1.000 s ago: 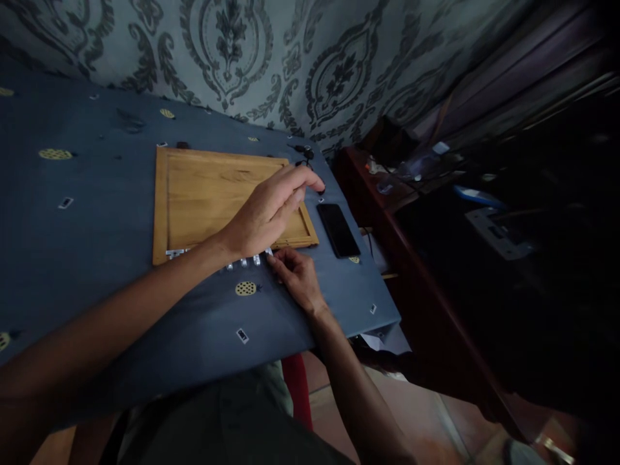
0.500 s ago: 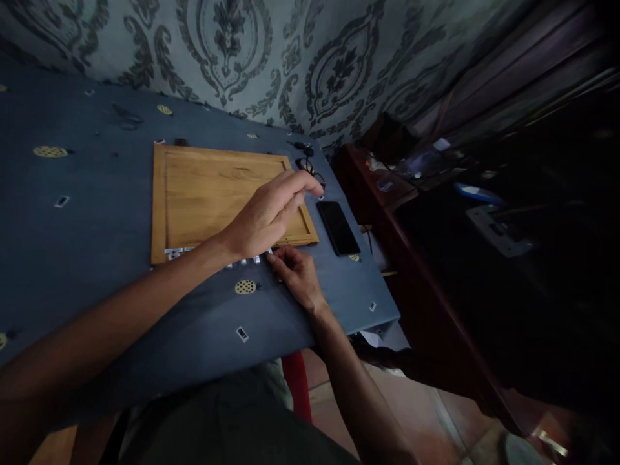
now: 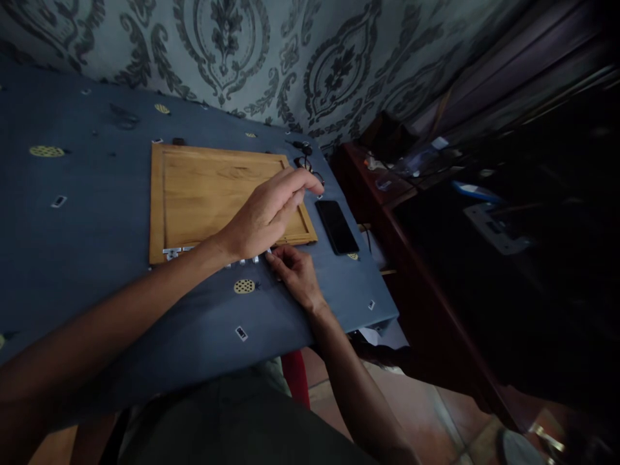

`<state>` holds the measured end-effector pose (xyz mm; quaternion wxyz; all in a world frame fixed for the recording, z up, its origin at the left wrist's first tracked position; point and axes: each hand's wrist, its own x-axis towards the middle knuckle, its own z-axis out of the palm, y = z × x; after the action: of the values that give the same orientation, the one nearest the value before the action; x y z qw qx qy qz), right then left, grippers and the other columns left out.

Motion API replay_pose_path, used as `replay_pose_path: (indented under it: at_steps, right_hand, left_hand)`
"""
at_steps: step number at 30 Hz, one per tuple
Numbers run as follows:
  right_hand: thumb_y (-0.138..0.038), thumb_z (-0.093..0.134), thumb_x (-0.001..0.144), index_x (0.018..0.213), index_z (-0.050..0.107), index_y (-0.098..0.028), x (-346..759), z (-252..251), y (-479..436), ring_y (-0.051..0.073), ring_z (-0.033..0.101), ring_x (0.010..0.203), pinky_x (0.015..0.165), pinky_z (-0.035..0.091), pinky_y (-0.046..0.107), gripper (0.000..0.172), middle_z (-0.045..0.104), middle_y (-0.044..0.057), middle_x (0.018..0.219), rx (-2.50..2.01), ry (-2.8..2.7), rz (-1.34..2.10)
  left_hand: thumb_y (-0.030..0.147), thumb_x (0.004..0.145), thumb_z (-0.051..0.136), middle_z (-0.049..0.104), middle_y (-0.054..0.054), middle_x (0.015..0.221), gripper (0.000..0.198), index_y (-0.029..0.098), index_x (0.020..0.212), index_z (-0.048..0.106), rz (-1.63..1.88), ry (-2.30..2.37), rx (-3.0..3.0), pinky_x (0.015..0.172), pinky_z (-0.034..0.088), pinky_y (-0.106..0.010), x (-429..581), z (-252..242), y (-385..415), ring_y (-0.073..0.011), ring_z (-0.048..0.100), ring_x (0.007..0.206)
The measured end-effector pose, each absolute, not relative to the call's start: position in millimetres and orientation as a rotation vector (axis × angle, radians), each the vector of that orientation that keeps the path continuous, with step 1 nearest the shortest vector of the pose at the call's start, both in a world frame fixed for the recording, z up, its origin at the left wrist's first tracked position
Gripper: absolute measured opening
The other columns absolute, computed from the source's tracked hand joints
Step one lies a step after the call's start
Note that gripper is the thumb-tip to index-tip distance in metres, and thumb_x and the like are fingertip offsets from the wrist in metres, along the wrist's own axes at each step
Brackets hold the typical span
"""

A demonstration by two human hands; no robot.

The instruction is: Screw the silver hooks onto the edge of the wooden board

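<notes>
A framed wooden board (image 3: 208, 194) lies flat on a table with a blue patterned cloth. My left hand (image 3: 266, 210) crosses over its right part, fingers stretched forward and slightly bent, apparently holding nothing. Along the board's near edge are small silvery pieces (image 3: 172, 253), partly hidden by my left forearm; several more show just below my left wrist. At the right end of that row, my right hand (image 3: 296, 272) pinches with thumb and forefinger on a small silvery piece (image 3: 268, 253), mostly covered by the fingertips.
A black phone (image 3: 338, 227) lies right of the board. Behind it are glasses (image 3: 317, 176) and a dark key-like object (image 3: 303, 147). Across a gap on the right stands dark red furniture (image 3: 426, 278) with a flat metal plate (image 3: 496, 229) on it. A patterned wall covering (image 3: 223, 51) rises behind the table.
The whole view has shifted very slightly. Both hands keep almost the same pose and place relative to the board.
</notes>
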<state>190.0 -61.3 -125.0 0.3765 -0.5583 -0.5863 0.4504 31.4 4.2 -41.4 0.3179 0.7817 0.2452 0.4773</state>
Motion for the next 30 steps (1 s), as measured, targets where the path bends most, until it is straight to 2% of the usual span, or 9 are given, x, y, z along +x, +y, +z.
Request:
replay_pose_path:
  at_steps: [11,18,30]
  right_hand:
    - [-0.07,0.071,0.081,0.075,0.06,-0.021,189.4,-122.8,-61.6,0.011,0.043,0.05,0.051,0.038,0.026,0.05,0.052,-0.004,0.059,-1.408,-1.506,1.162]
    - [-0.069,0.071,0.081,0.076,0.061,-0.021,190.4,-124.0,-61.5,0.011,0.045,0.051,0.051,0.037,0.026,0.049,0.053,-0.004,0.059,-1.428,-1.501,1.159]
    - [-0.068,0.071,0.082,0.076,0.062,-0.021,191.0,-124.1,-61.3,0.011,0.045,0.051,0.052,0.037,0.026,0.048,0.053,-0.004,0.059,-1.431,-1.517,1.152]
  left_hand:
    - [0.017,0.102,0.038,0.07,-0.009,0.116,0.027,0.018,0.111,0.064,1.238,0.664,2.064,0.097,0.051,-0.035,34.5,-46.4,6.2,-0.0179,0.064,0.106]
    - [0.016,0.103,0.038,0.07,-0.01,0.114,0.027,0.014,0.11,0.064,1.294,0.605,2.079,0.101,0.051,-0.033,32.6,-46.9,6.8,-0.0176,0.065,0.11]
    - [0.021,0.104,0.039,0.071,-0.009,0.115,0.025,0.02,0.109,0.063,1.27,0.632,2.072,0.096,0.053,-0.036,31.2,-43.5,5.7,-0.0189,0.065,0.105]
